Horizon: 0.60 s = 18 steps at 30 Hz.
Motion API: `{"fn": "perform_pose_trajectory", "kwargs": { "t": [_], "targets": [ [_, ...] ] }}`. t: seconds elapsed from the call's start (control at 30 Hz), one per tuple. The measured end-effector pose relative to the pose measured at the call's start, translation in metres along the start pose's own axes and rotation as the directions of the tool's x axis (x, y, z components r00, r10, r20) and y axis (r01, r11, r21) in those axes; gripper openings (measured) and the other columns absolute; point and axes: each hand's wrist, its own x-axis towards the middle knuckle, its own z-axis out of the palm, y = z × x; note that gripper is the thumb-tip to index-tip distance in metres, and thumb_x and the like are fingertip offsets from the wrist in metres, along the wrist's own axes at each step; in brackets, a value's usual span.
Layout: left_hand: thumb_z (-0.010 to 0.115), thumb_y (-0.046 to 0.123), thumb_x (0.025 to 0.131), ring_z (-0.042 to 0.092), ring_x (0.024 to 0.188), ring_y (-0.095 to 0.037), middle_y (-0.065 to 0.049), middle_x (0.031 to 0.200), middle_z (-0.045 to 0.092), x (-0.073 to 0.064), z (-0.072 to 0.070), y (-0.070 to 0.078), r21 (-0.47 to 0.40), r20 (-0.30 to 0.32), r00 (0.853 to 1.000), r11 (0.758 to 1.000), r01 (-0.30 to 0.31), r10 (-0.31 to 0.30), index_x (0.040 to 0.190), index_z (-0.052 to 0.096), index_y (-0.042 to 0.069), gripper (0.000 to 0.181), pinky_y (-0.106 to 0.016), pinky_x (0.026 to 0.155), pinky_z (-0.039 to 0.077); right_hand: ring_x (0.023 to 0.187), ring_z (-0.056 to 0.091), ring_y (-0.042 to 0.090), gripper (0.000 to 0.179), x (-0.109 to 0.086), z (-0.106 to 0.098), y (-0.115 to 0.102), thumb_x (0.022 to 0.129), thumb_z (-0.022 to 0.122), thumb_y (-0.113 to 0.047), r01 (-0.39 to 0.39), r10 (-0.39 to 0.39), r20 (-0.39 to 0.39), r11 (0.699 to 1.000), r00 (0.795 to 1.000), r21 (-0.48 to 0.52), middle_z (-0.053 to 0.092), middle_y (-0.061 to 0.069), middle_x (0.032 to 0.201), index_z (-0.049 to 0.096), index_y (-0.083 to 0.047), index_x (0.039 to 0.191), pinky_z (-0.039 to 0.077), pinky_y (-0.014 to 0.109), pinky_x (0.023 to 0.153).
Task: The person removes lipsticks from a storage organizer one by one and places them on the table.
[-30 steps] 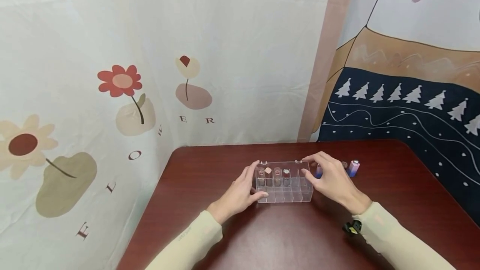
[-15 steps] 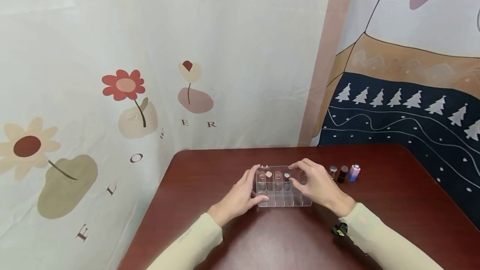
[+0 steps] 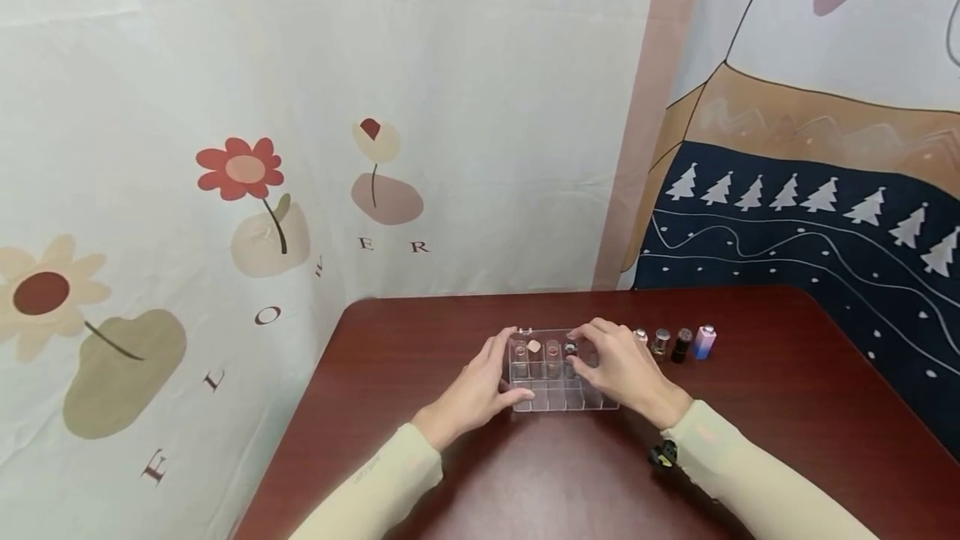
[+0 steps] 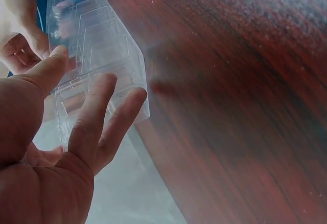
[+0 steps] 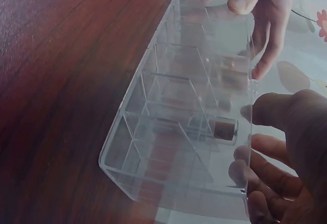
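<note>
A clear plastic lipstick organizer [image 3: 555,398] with small compartments stands on the table. Several lipsticks are upright in its rear row, among them one with a squarish pale top [image 3: 534,347]. My left hand [image 3: 468,394] grips the organizer's left end, thumb at the front and fingers toward the back. Over the right part of the rear row, my right hand [image 3: 626,369] is bent, thumb and forefinger on either side of a lipstick with a silvery top [image 3: 571,348]. In the right wrist view, a brown lipstick [image 5: 225,129] sits close by the thumb tip; I cannot tell whether the fingers pinch it.
Right of the organizer, several lipsticks stand in a row: a silver-capped one [image 3: 661,343], a black one [image 3: 682,346] and a pink-and-blue one [image 3: 705,342]. The dark red table [image 3: 420,327] ends at a printed cloth [image 3: 480,148] behind.
My right hand has moved left from the organizer's right rear corner to the silvery-topped lipstick, uncovering more of the standing lipsticks. The left hand keeps its grip.
</note>
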Motion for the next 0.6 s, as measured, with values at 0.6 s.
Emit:
{"fn": "perform_pose_trajectory", "kwargs": {
  "t": [0.6],
  "targets": [
    [0.096,0.03,0.1,0.078,0.089,-0.01,-0.024,0.156,0.06,-0.0013,-0.0033,0.0009,-0.009,0.002,1.0,1.0,0.003,-0.003,0.177,0.03,0.005,0.104,-0.03,0.082,0.066,0.079,0.074,0.02,0.029,0.0004,0.0104,-0.008,0.086,0.104,-0.021,0.009,-0.02,-0.069,0.987,0.997,-0.159,0.081,0.003,0.098,0.089,-0.01,0.109,0.054,0.041,0.072]
  ]
}}
